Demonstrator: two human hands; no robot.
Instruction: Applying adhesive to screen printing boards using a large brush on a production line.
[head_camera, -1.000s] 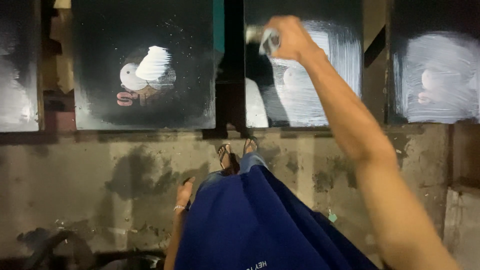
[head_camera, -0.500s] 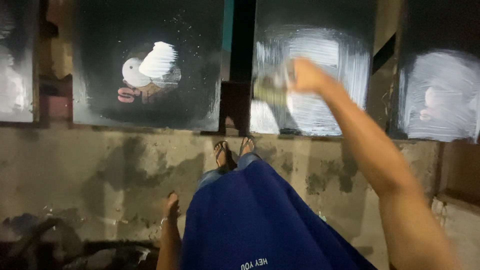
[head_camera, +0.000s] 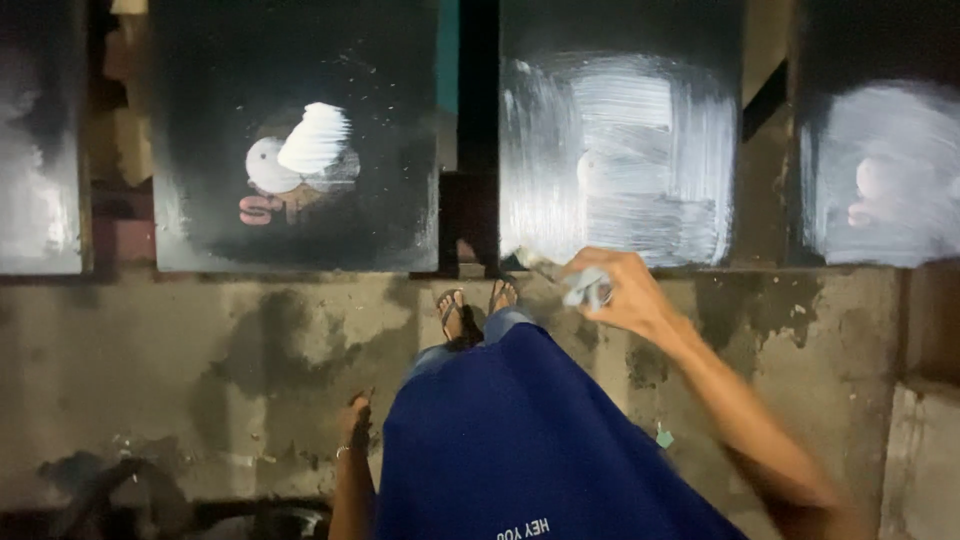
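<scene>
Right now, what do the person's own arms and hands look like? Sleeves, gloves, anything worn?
Both forearms are bare, with no sleeves in view and no gloves. The left hand has a thin pale band at its wrist, like a bracelet. The right hand shows nothing worn, though it is motion-blurred. A dark blue shirt covers the torso between the arms.

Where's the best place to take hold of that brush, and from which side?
Grip the brush by its handle end, where the right hand already wraps it, coming from the near side above the concrete floor. The tip juts toward the white-smeared dark panel and is likely wet, so keep off it.
</scene>
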